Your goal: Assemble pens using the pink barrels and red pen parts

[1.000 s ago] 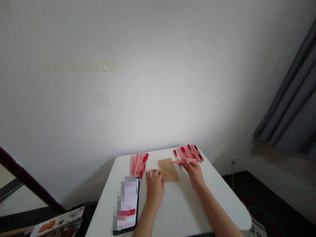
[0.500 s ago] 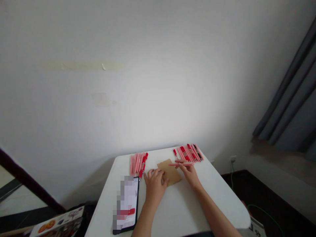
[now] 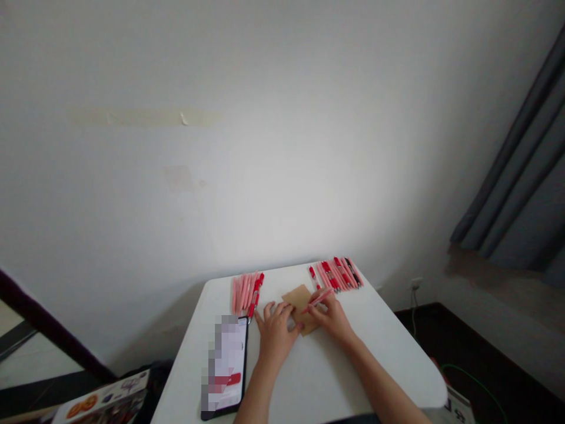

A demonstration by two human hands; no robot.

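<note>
A brown piece of paper (image 3: 296, 295) lies at the middle of the white table (image 3: 318, 377). My left hand (image 3: 278, 330) rests on its left edge with the fingers spread. In my right hand (image 3: 332, 315) is a pink pen (image 3: 318, 300), gripped between thumb and fingers and slanting down to the left. Its tip is over the paper; whether it touches cannot be made out. To the left, a row of pink and red pens (image 3: 245, 292) lies near my left fingertips. A second row of pink, red and black pens (image 3: 339, 274) is beyond my right hand.
A phone (image 3: 232, 365) with a lit screen lies on the table's left side. Behind the table rises a white wall (image 3: 282, 147). A printed box (image 3: 103, 397) stands at lower left, and a grey curtain (image 3: 521, 176) hangs at right.
My right hand has shifted slightly left and nearer, onto the paper. The pen has swung from nearly level to a slant with its tip pointing down-left. My left hand has barely moved.
</note>
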